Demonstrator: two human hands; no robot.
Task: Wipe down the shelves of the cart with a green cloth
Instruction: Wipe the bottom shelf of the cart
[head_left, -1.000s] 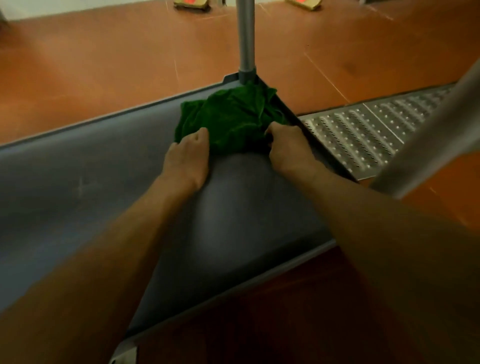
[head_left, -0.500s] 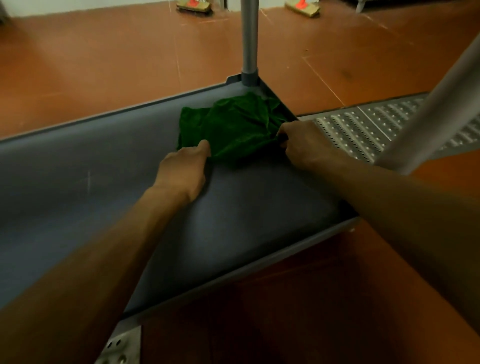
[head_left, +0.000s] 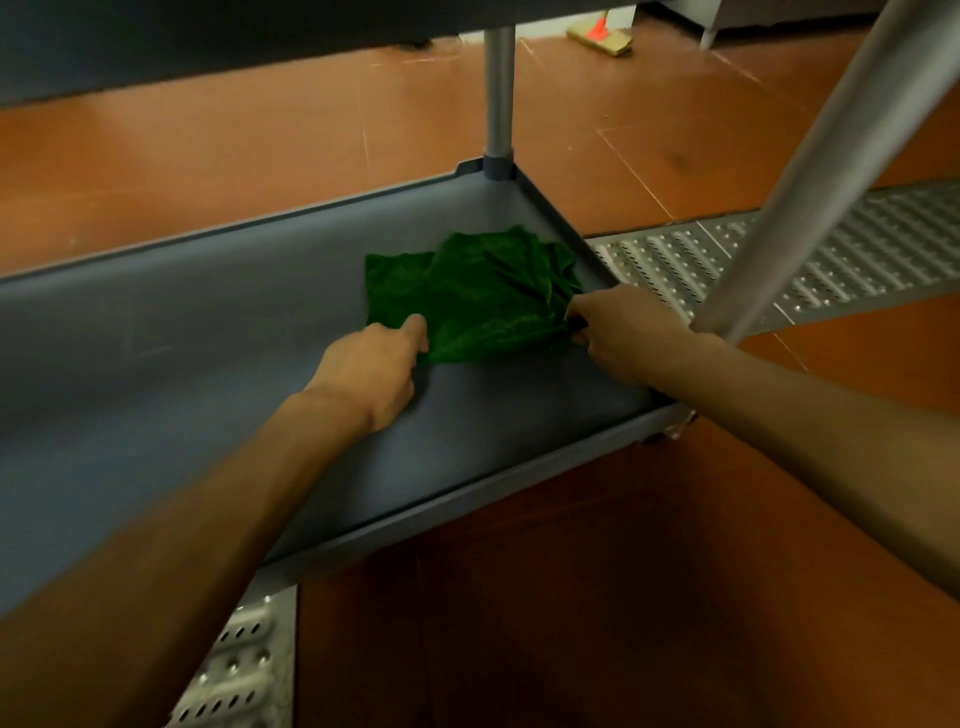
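Mid-task by my read: lower shelf (head_left: 156, 338) is being wiped near its far right corner, its left stretch and the upper shelf (head_left: 208, 41) unconfirmed. Left hand (head_left: 374, 364) pinches the near edge of the green cloth (head_left: 483, 296), which is spread on the shelf; right hand (head_left: 623, 332) pinches its bunched right end. Grey scuffed plastic, red tile floor (head_left: 260, 145), metal grate (head_left: 857, 249) at right

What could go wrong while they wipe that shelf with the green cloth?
The green cloth is bunched up near the right hand, so it may skip patches of the shelf. The corner by the far post could get missed, since the cloth lies short of it. The right forearm is close to the near post and might bump it.
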